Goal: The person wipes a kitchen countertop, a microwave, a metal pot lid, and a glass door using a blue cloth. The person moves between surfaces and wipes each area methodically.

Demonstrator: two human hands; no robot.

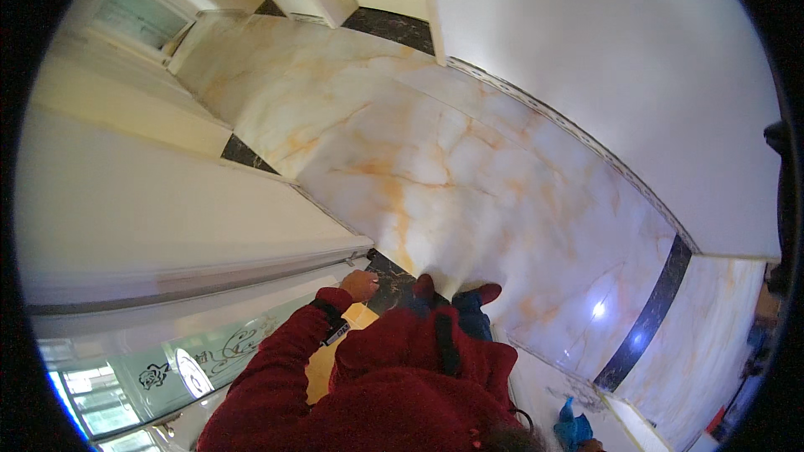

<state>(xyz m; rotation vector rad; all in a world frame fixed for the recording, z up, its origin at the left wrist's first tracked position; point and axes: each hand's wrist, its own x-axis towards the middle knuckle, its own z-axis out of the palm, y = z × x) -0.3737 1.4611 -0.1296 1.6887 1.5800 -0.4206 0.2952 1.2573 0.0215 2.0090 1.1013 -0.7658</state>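
Observation:
My left hand (pixel 361 285), in a dark red sleeve with a dark band and device (pixel 335 331) at the wrist, is loosely curled. It is above the black marble threshold (pixel 392 276), close to the door frame, and I see nothing in it. At the lower right edge, a small part of what looks like my right hand (pixel 590 446) shows against a blue cloth (pixel 570 428), which it seems to grip. The rest of that hand and its arm are out of view. Below me are my feet in dark red shoes (pixel 488 293), at the threshold.
A glass door panel (pixel 232 342) with rose and scroll decoration is on my left, its handle (pixel 164 428) lower down. Marble-patterned floor tiles (pixel 452 182) stretch ahead, beside a white wall (pixel 597 75). A dark floor strip (pixel 647 314) crosses on the right. A doorway (pixel 389 25) opens farther off.

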